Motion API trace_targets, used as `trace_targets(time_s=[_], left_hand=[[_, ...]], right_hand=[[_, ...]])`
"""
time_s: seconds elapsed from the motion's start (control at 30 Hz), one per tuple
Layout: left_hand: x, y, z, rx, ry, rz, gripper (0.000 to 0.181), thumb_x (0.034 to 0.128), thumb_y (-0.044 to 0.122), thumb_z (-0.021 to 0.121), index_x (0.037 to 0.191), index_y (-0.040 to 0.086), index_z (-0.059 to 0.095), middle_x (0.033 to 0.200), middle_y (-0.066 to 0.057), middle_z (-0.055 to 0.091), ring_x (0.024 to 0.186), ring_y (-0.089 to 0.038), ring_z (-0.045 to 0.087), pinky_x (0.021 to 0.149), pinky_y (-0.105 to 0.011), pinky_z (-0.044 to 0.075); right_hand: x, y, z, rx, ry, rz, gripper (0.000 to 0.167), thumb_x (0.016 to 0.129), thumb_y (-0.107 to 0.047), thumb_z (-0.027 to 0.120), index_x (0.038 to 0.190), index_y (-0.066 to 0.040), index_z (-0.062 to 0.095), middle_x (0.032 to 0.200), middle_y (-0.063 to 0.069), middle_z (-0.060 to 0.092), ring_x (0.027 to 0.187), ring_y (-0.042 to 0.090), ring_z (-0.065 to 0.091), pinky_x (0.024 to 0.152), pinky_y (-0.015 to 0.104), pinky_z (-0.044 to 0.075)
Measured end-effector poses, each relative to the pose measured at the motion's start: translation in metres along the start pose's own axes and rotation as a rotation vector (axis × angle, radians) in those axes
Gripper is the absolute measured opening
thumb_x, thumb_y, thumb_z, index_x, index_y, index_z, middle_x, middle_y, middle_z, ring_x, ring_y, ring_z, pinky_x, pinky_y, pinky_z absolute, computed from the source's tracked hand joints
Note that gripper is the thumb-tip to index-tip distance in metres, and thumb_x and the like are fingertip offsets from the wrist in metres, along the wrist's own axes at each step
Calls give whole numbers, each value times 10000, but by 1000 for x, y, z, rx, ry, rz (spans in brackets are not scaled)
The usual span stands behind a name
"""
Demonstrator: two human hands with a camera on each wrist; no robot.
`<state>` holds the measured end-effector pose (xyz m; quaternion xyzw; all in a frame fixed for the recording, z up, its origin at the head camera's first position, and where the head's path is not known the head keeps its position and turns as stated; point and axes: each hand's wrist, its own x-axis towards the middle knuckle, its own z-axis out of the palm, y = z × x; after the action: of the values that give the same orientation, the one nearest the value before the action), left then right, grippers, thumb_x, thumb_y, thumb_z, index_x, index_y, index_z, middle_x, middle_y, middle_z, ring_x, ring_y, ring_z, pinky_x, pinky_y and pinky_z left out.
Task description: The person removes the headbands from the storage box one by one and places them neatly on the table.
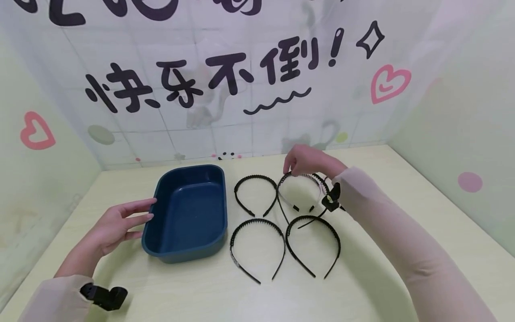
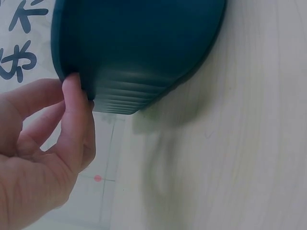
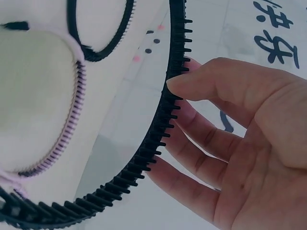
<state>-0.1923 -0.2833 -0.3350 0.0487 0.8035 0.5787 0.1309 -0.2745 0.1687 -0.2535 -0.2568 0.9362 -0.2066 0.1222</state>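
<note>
My left hand (image 1: 116,223) holds the left rim of a dark blue plastic basin (image 2: 139,43), thumb and fingers at its edge. The basin stands on the table with a bare inside. At the back right, my right hand (image 1: 307,161) pinches a black toothed headband (image 3: 144,153) by its arch, thumb on one side and fingers on the other. Beside it lies a pale lilac headband (image 3: 76,105), partly overlapped in the head view. More black headbands lie flat: one back left (image 1: 256,176), one front left (image 1: 257,220), one front right (image 1: 314,218).
The pale wooden table (image 1: 185,295) ends at a lettered wall banner (image 1: 225,129) close behind the right hand. Side walls stand left and right. Something dark beside the right wrist is partly hidden by the sleeve and wrist camera (image 1: 331,199).
</note>
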Motion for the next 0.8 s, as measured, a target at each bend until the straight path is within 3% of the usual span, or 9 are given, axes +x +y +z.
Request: trace_targets(time_s=[0.37,0.67,0.8], left_hand=[[3,0,-1,-9,-11,-5,415,906,188,597,1313,233,525,1139,92,447,932,20,538,666,-276,529],[5,1,0,15,-22,2,461,903,219,601,1348,182,486,1117,134,467,934,28,540,680,-282,531],[2,-1,-2,14,-26,2,451,904,211,601,1341,192,495,1099,162,484,932,36,540,681,-280,530]], right_hand=[[-16,30,1,61,-21,49,291,713,145,539,854,-38,718,756,70,610,582,119,420,531,231,366],[-31,37,-1,104,-89,-14,283,711,144,538,795,-63,712,771,62,638,649,139,514,594,257,460],[-32,41,3,101,-136,34,297,717,161,524,822,-46,710,802,52,643,689,145,527,643,276,480]])
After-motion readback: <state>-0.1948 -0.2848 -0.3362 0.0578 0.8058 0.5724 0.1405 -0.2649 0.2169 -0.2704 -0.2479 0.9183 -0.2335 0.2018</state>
